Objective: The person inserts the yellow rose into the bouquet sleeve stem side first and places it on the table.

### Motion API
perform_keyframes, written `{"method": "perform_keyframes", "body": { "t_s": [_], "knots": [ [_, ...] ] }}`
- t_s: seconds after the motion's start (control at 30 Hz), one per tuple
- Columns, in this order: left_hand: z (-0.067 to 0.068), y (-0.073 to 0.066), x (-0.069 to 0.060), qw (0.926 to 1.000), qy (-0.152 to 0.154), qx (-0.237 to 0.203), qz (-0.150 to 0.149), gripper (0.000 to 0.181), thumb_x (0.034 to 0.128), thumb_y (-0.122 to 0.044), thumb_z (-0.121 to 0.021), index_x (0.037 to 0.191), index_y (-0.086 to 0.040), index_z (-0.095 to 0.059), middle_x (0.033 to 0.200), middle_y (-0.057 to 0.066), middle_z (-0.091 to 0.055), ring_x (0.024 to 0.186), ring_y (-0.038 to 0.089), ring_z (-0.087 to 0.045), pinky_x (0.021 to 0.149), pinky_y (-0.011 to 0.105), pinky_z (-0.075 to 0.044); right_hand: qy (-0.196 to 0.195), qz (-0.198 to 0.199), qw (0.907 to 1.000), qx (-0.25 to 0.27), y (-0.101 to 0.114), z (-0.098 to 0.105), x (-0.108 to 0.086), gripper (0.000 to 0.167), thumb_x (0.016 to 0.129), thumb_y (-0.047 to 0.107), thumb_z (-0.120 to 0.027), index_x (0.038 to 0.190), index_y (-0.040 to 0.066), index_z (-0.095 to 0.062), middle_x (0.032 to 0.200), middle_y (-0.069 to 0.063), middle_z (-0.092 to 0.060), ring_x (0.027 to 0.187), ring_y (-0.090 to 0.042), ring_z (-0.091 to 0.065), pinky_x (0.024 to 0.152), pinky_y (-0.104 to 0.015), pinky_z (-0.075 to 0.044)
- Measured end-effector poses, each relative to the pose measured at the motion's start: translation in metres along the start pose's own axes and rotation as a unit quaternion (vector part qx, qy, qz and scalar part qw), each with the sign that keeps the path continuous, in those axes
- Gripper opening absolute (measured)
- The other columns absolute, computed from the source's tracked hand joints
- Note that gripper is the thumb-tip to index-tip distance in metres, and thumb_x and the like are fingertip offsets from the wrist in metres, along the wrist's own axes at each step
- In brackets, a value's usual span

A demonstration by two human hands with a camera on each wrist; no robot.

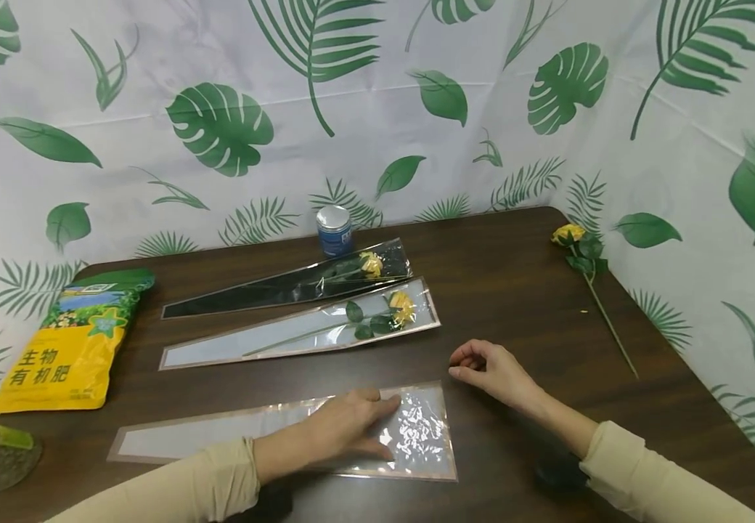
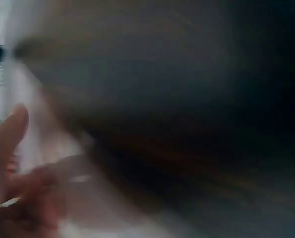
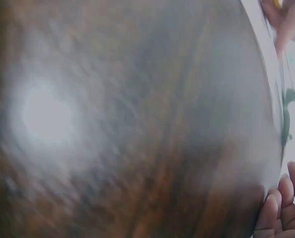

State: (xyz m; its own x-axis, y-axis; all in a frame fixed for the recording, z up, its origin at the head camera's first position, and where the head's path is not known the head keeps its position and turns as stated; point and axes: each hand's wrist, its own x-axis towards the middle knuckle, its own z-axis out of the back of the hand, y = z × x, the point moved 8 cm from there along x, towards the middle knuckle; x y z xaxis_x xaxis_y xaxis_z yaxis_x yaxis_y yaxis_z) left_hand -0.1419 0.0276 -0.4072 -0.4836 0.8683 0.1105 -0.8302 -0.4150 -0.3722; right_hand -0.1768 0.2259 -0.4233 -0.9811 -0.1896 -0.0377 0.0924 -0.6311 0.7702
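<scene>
Resting on the near white sleeve (image 1: 417, 428), which is lying flat on the surface (image 1: 502, 283), the left hand (image 1: 345, 428) is spreading its grip, not closing it; uneven pressure could be creasing or sliding something so slick. Just off the sleeve's far right corner, the right hand (image 1: 491, 372) is loosely curling its grip around nothing visible. Beyond the near sleeve, a flower-filled sleeve (image 1: 221, 352) is lying close; a careless sweep could be shifting its rose (image 1: 402, 309).

The left sleeve (image 1: 165, 487) is plain pale cream, long and wrinkled toward its cuff (image 1: 242, 472); to the right of that cuff, a matching right sleeve (image 1: 671, 478) ends loosely creased.
</scene>
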Motion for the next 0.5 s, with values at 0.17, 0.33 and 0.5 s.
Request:
{"method": "perform_keyframes", "body": {
  "t_s": [0.17, 0.33, 0.5],
  "knots": [
    [0.000, 0.017, 0.014, 0.9981, -0.054, 0.029, 0.001, 0.071, 0.0714, -0.042, -0.077, 0.124, 0.002, -0.057, 0.079, 0.000, -0.053, 0.062, 0.006, -0.042, 0.054, 0.019, -0.041, -0.017, 0.009, 0.9990, -0.041, 0.003, -0.006, -0.004, 0.022, 0.079, 0.018, -0.076, 0.094, 0.006, -0.066, 0.087, -0.002, -0.062, 0.079, -0.012, -0.056, 0.070, -0.024, -0.047],
    [0.004, 0.024, 0.021, 0.9943, -0.097, 0.035, -0.027, 0.070, 0.0721, -0.042, -0.076, 0.120, 0.005, -0.059, 0.074, -0.002, -0.047, 0.060, 0.005, -0.036, 0.051, 0.018, -0.036, -0.035, 0.029, 0.9921, -0.117, 0.009, -0.017, -0.006, 0.032, 0.073, 0.022, -0.080, 0.096, 0.006, -0.064, 0.088, -0.001, -0.057, 0.082, -0.014, -0.049, 0.072, -0.028, -0.042],
    [0.001, 0.026, 0.024, 0.9951, -0.093, 0.030, -0.011, 0.071, 0.0705, -0.041, -0.078, 0.123, 0.003, -0.058, 0.075, -0.002, -0.047, 0.061, 0.007, -0.038, 0.053, 0.020, -0.038, -0.038, 0.039, 0.9836, -0.172, 0.019, -0.024, -0.008, 0.023, 0.072, 0.020, -0.080, 0.085, 0.014, -0.063, 0.081, 0.004, -0.052, 0.080, -0.013, -0.046, 0.066, -0.027, -0.038]
  ]
}}
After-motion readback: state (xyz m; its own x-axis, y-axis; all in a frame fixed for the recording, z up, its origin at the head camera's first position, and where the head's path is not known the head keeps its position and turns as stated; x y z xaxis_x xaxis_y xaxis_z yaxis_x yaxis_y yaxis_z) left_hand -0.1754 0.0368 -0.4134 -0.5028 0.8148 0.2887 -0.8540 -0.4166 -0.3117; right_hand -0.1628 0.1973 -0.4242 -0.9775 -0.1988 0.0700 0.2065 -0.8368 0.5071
